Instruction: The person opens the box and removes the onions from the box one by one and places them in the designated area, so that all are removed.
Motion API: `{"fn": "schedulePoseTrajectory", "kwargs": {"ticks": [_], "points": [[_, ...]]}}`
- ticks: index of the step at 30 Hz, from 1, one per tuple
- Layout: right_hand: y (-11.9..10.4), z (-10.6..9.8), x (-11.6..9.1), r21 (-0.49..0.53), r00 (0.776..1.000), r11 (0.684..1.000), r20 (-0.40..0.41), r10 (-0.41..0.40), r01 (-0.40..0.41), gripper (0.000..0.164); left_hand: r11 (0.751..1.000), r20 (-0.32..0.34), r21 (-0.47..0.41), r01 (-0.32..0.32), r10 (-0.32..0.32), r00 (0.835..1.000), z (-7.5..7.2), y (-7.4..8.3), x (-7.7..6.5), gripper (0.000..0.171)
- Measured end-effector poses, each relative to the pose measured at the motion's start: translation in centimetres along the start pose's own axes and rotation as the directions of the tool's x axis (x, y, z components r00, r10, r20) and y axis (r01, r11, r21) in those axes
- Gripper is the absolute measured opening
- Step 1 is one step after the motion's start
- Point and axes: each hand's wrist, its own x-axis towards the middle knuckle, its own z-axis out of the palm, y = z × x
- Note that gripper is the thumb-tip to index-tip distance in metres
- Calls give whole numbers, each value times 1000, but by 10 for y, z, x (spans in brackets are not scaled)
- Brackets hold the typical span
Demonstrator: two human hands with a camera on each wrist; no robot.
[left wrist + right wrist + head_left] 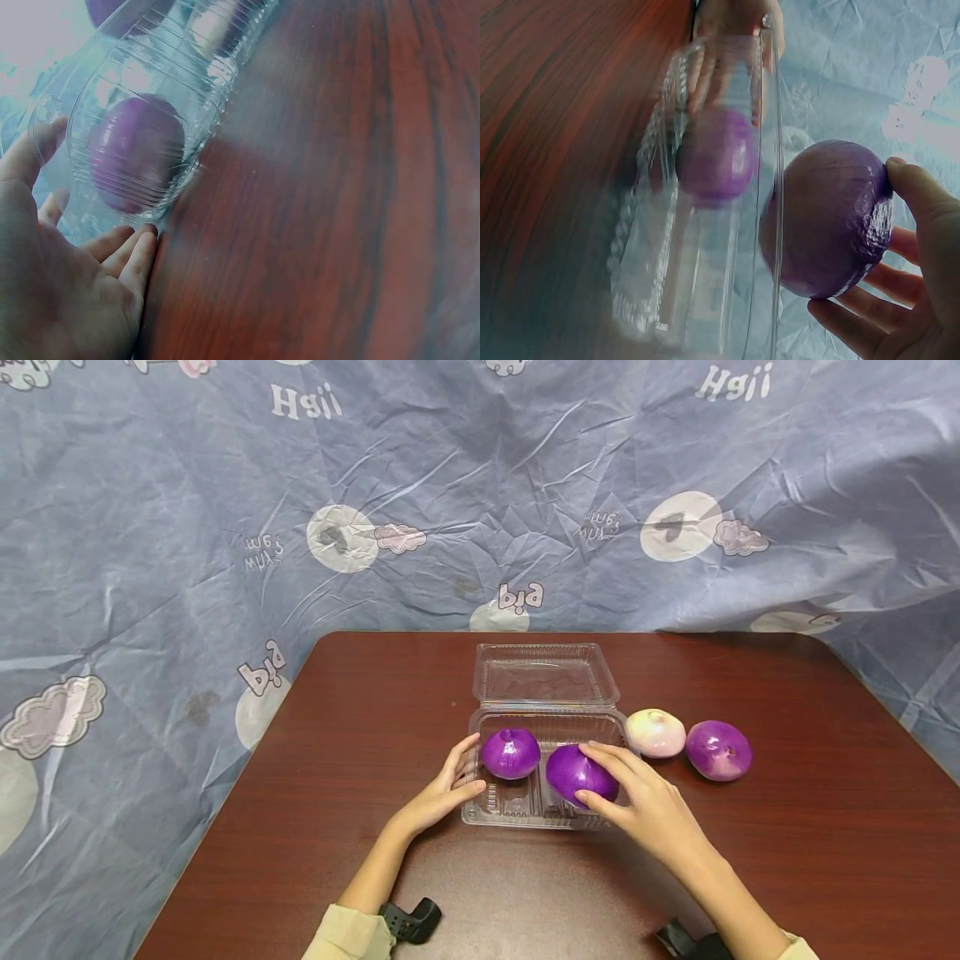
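A clear plastic hinged container point(525, 819) lies on the table with its lid point(536, 677) folded back. Inside its left half sits one purple onion point(510, 754). My right hand point(656, 814) holds a second purple onion point(573, 772) between thumb and fingers, over the container's right half. In the right wrist view, this held onion point(825, 217) is at the height of the rim and above it. My left hand point(435, 800) rests against the container's left side, thumb at the rim and fingers extended along the wall, as the left wrist view also shows.
Right of the container, a whitish peeled onion point(656, 733) sits close to its wall, with another purple onion point(718, 751) beside it. All stand on a dark red wooden table point(360, 718). A blue-grey printed cloth point(450, 468) hangs behind the table's far edge.
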Motion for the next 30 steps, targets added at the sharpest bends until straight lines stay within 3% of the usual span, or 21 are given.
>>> {"fn": "schedulePoseTrajectory", "kwargs": {"ticks": [11, 19, 25, 30], "points": [[15, -17, -14, -34, 991, 995, -104, 88, -92, 57, 1000, -6, 13, 9, -9, 1000, 1, -1, 1, 70], [32, -25, -23, 0, 969, 975, -118, 219, -220, 56, 998, -4, 50, -24, 25, 1000, 1, -3, 1, 71], [47, -26, -29, -3, 954, 964, -142, 263, -266, 56, 1000, 2, 16, 24, -24, 1000, 1, 0, 1, 71], [59, -26, -34, 10, 936, 945, -135, 325, -326, 55, 999, 12, 9, 51, -51, 999, 3, 22, -4, 71]]}}
